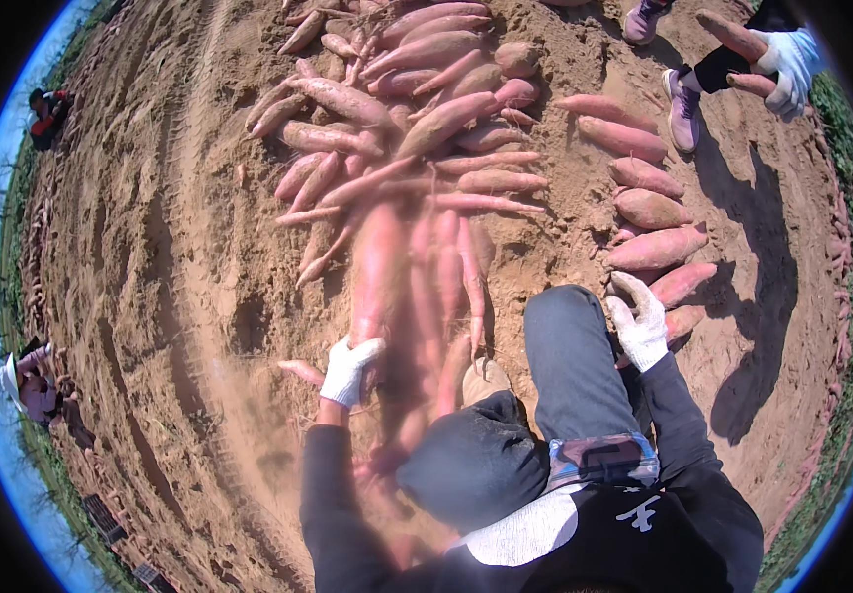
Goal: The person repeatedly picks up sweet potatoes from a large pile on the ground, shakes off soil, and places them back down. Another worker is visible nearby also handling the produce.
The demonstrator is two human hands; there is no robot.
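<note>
My left hand (352,372), in a white knit glove, grips the near end of a large sweet potato (378,270). Blur softens that root and the long, thin sweet potatoes (447,259) beside it. Farther ahead lies a heap of pink-skinned sweet potatoes (434,52), soil clinging to many. My right hand (638,322), its glove soiled at the fingers, is beside my knee at the near end of a row of sweet potatoes (656,248). Its thumb and fingers are apart, with no root visible between them. A sweet potato (682,321) sits right beside that hand.
At upper right, another person's gloved hand (790,70) holds sweet potatoes above purple shoes (684,111). Two people (37,385) are at the far left, near dark crates (104,519). Tyre tracks (193,148) mark the sandy soil. My bent knees (567,348) lie between my hands.
</note>
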